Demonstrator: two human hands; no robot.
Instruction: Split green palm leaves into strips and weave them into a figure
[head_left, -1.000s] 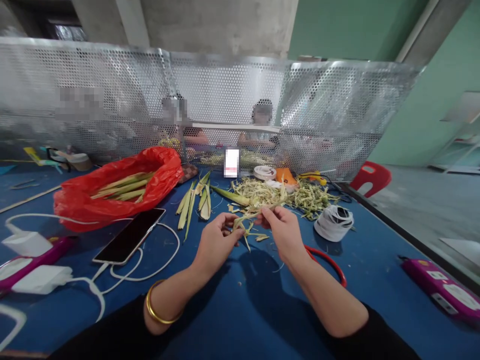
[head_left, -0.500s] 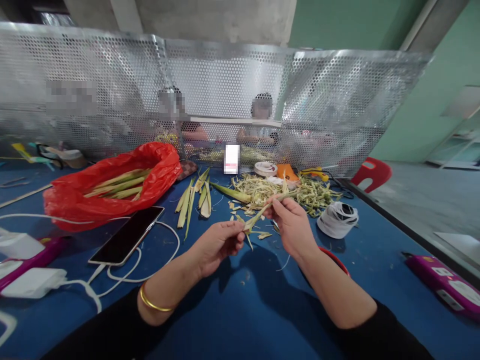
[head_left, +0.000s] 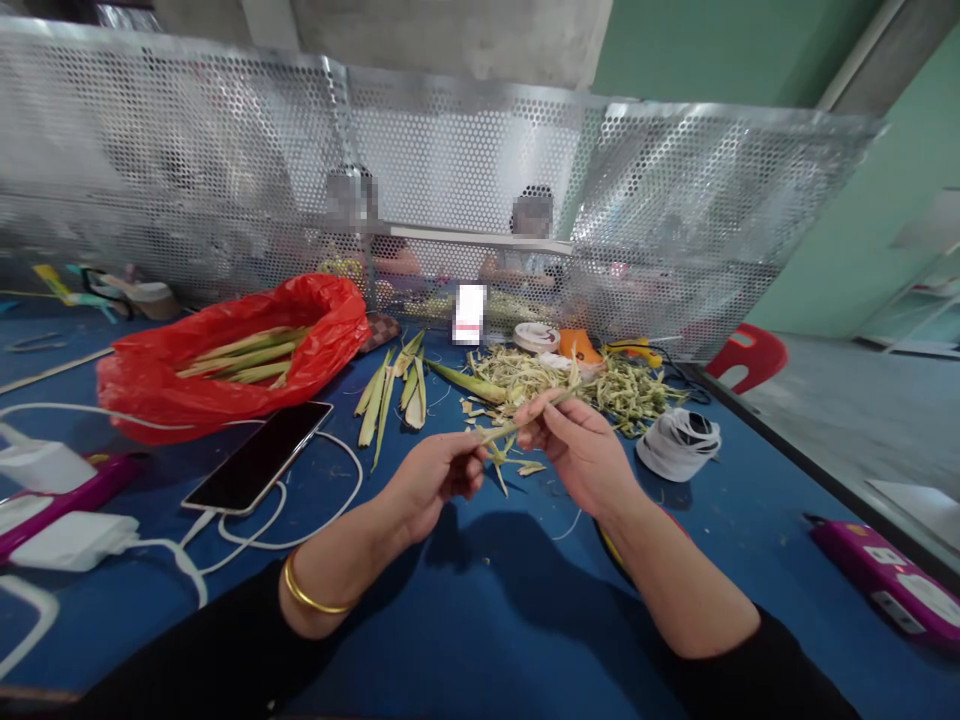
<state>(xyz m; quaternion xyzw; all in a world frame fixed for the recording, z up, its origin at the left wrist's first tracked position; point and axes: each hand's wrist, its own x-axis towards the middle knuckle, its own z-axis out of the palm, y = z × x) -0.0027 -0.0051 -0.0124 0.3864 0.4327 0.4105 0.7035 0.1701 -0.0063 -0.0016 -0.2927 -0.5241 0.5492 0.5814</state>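
A slim, pale green plant stalk point(head_left: 499, 433) stretches between my hands above the blue table point(head_left: 487, 640). My left hand point(head_left: 431, 485) is closed, pinching its lower left end between thumb and fingers. The thumb and forefinger of my right hand point(head_left: 577, 445) grip it farther along, toward the upper right. Under the hands lie a few peeled scraps point(head_left: 531, 467). Just beyond them spreads a heap of pale shredded plant strips point(head_left: 517, 375), with a greener heap point(head_left: 634, 385) beside it. Several split leaf sheaths point(head_left: 382, 395) lie to the left of the heap.
A red plastic bag point(head_left: 157, 395) holds more stalks. Nearby are a black phone point(head_left: 259, 460) on a white cable and purple power strips point(head_left: 885, 575). A white ribbon roll point(head_left: 679, 445) stands right. Behind a perforated metal screen point(head_left: 465, 150) sit other people.
The stalk between my hands looks narrower and flatter than before. Both hands keep hold of it, my right hand slightly closer to the left one. The whole view has shifted a little.
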